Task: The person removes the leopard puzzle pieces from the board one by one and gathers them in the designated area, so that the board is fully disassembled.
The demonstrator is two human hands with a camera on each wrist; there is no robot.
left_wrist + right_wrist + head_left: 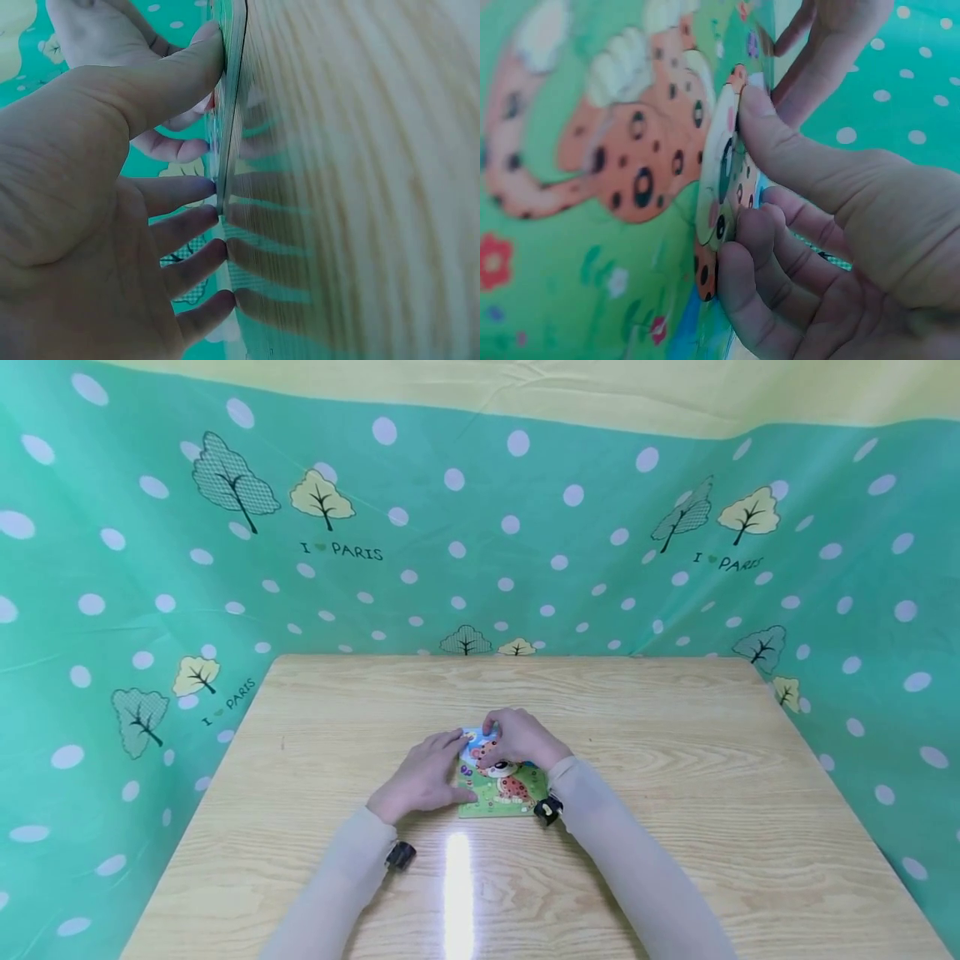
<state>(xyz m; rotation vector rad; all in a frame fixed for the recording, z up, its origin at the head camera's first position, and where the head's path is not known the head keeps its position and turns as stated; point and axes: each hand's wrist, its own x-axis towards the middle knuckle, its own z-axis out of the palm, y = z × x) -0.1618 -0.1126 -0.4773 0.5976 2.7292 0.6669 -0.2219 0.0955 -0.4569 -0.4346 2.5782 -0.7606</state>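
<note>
A picture puzzle board (504,792) with a spotted orange animal on green lies flat in the middle of the wooden table (675,777). My left hand (448,767) lies flat at the board's left side. Its thumb (187,67) and straight fingertips (206,225) press against the board's thin edge (231,112). My right hand (504,737) curls over the upper part of the board. In the right wrist view its thumb (780,142) and curled fingers pinch the rim of a puzzle piece (721,172) showing the animal's face. That piece sits against the board (592,187).
A green polka-dot cloth (525,527) printed with trees walls in the table on three sides. Bare wood surrounds the board. A bright glare streak (457,893) lies on the near part of the table.
</note>
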